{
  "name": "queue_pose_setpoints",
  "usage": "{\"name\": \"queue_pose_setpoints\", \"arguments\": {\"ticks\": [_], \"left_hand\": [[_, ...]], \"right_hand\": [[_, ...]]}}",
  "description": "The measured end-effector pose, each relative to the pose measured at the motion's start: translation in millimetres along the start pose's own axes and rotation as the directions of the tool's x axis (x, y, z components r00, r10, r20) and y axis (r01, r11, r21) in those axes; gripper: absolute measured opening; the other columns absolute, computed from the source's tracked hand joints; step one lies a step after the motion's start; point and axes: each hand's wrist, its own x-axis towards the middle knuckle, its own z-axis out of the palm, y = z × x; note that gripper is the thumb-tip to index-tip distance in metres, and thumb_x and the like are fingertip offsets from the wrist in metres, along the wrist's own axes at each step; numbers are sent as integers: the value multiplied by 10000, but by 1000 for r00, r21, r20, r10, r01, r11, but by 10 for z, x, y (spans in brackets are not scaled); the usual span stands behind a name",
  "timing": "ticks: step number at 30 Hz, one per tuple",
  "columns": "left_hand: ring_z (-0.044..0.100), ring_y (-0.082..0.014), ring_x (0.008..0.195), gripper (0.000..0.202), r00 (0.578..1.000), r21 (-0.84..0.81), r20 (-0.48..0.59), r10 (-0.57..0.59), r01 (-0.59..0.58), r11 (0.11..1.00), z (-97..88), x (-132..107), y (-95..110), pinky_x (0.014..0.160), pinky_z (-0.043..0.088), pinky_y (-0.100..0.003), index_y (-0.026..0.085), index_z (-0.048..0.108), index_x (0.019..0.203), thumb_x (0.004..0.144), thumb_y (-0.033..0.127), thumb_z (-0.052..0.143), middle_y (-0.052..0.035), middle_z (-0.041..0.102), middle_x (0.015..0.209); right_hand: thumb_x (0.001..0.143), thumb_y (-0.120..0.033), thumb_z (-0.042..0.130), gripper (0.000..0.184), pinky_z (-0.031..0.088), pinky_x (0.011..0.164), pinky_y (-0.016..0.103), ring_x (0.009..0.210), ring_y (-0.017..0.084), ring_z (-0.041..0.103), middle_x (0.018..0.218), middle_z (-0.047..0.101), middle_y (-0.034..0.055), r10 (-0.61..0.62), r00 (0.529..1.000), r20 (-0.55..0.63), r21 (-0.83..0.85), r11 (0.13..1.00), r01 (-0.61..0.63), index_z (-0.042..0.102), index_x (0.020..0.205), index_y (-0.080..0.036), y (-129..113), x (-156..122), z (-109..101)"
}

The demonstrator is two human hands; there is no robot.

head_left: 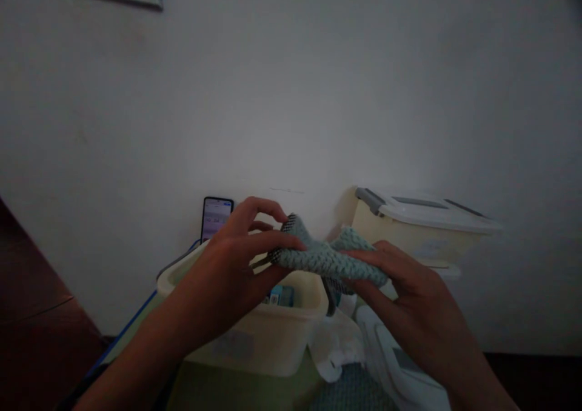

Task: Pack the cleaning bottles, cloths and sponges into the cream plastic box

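Note:
Both of my hands hold a pale green knitted sock (325, 256) in front of me, above an open cream plastic bin (259, 332). My left hand (236, 259) pinches the sock's dark-edged end between thumb and fingers. At the other end, my right hand (409, 293) has its fingers closed under and around the sock. A small blue item (279, 294) shows inside the bin below the sock.
A phone (216, 217) with a lit screen leans against the white wall behind the bin. A lidded cream storage box (421, 226) stands at the right. White cloth (339, 344) and a white lid (400, 362) lie below my right hand. Dark wood floor is at the left.

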Motion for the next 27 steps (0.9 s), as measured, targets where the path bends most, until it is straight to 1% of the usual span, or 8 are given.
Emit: {"name": "queue_pose_setpoints", "arguments": {"ticks": [2, 6, 8, 11, 13, 15, 23, 27], "left_hand": [[555, -213, 1056, 102, 1000, -14, 17, 10, -10, 1000, -15, -3, 9, 915, 459, -331, 216, 682, 861, 795, 244, 610, -65, 532, 1220], [631, -161, 932, 159, 988, -115, 152, -29, 47, 992, -30, -10, -9, 812, 486, -241, 220, 605, 999, 848, 244, 562, -21, 677, 1040], [642, -151, 910, 198, 988, -124, 151, -38, 57, 991, -31, -17, -18, 803, 481, -224, 234, 583, 1051, 856, 255, 558, 1, 697, 1016], [654, -136, 804, 193, 990, -108, 129, -55, 69, 992, -44, -22, -21, 713, 490, -196, 244, 595, 1034, 847, 288, 573, 23, 705, 955], [638, -119, 661, 189, 983, -106, 154, -104, 121, 987, -59, -14, -30, 587, 479, -177, 241, 614, 1003, 836, 325, 585, 35, 701, 845], [617, -118, 604, 201, 975, -110, 169, -145, 165, 980, -68, 5, -54, 532, 463, -174, 227, 633, 974, 820, 351, 600, 35, 688, 774], [606, -136, 638, 207, 957, -128, 187, -222, 248, 960, -52, 77, -132, 596, 481, -206, 205, 648, 937, 801, 355, 604, 17, 667, 733], [602, -127, 633, 167, 963, -96, 178, -205, 224, 970, -75, 84, -121, 577, 459, -194, 207, 635, 917, 774, 293, 630, 29, 668, 738]], "right_hand": [[817, -241, 606, 120, 476, 649, 279, 771, 166, 569, 807, 551, 6, -22, 1000, -14, 9, 1000, 22, 663, 909, -293, -5, 2, -3], [810, -272, 622, 84, 414, 918, 371, 1122, 217, 492, 1170, 512, 26, -11, 997, -81, 106, 994, 20, 612, 891, -290, 19, -2, 14], [813, -296, 623, 91, 381, 977, 396, 1157, 218, 487, 1226, 528, 17, 61, 996, -63, 215, 975, -46, 587, 896, -285, 24, -2, 25], [804, -331, 639, 116, 507, 770, 292, 873, 159, 614, 929, 647, -10, 176, 982, -66, 354, 924, -142, 570, 878, -276, 12, -1, 41], [792, -343, 652, 132, 502, 566, 208, 651, 113, 597, 726, 618, -45, 212, 973, -95, 394, 905, -159, 566, 862, -271, 5, 0, 55], [791, -351, 652, 141, 474, 485, 179, 571, 95, 570, 658, 593, -57, 237, 967, -95, 401, 898, -181, 572, 866, -262, 9, 8, 74], [795, -364, 634, 202, 520, 555, 236, 656, 135, 631, 744, 667, -8, 252, 968, 21, 402, 884, -239, 608, 934, -220, 75, 72, 142], [781, -350, 651, 207, 527, 613, 267, 703, 153, 641, 804, 675, -1, 231, 973, 3, 371, 903, -216, 608, 947, -234, 108, 69, 154]]}}
